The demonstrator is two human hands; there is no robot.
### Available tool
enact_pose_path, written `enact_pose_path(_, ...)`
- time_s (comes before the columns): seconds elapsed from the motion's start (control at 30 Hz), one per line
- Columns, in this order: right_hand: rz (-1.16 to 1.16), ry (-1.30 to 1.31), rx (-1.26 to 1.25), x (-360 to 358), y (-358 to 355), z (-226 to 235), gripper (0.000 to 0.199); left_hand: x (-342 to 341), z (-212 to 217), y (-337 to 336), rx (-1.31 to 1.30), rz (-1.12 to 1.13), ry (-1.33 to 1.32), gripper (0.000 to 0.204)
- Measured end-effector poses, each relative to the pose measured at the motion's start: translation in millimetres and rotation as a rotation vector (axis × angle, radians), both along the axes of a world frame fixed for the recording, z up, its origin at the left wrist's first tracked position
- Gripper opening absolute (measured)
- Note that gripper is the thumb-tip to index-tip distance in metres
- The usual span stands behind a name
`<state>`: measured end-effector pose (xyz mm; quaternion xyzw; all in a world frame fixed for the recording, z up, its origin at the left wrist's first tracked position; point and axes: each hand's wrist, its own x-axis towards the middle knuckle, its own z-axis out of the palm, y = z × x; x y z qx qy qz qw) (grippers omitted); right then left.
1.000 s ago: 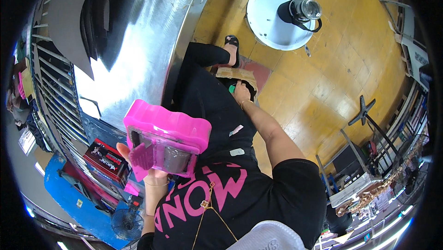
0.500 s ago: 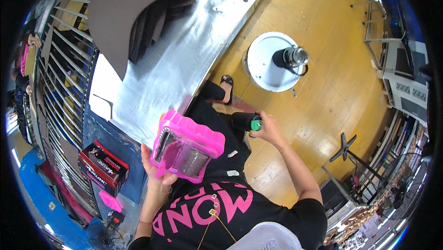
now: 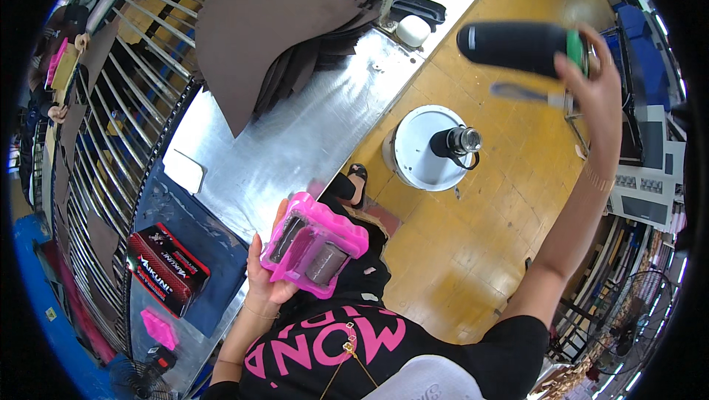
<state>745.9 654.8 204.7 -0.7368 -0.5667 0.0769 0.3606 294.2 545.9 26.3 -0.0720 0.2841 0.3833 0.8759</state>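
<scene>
My left hand is wrapped round a wavy-edged pink plastic holder above my lap. Set in it are a dark grey roller-like cylinder and a dark slot beside a pink divider. Far out to the right, my raised right hand grips a long black bottle-shaped thing by its green-banded end; its exact kind I cannot make out. Below it is a blurred, strap-like thing; whether it is attached cannot be told.
A metal worktable bears a stack of brown sheets, a white rounded object and a red-and-black box. Slatted metal racking stands left. On the floor, a white bucket carries a dark flask. A fan stands right.
My right hand has swung up and outward to the right from beside my lap, carrying the black bottle-shaped thing. My left hand still holds the pink holder. The view has shifted.
</scene>
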Motion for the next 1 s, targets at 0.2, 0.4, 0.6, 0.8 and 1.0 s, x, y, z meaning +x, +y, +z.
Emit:
enact_pose_path(0.2, 0.108, -0.086, -0.186, 13, 149, 30, 0.046, 6, 4, -5, -0.048, 0.069, 0.044, 0.078)
enact_pose_path(0.4, 0.068, 0.010, -0.408, 46, 250, -5, 0.041, 7, 7, -6, 0.070, 0.001, 0.002, 0.081)
enact_pose_path(0.6, 0.112, -0.065, -0.443, 49, 285, -41, 0.059, 6, 5, -8, 0.069, 0.055, 0.044, 0.083)
enact_pose_path(0.8, 0.147, -0.159, -0.267, 55, 263, -78, 0.079, 3, -5, -5, -0.017, 0.115, -0.070, 0.086)
enact_pose_path(1.0, 0.168, -0.358, -0.220, 134, 110, -214, 0.099, 13, 3, 2, -0.070, 0.173, -0.033, 0.075)
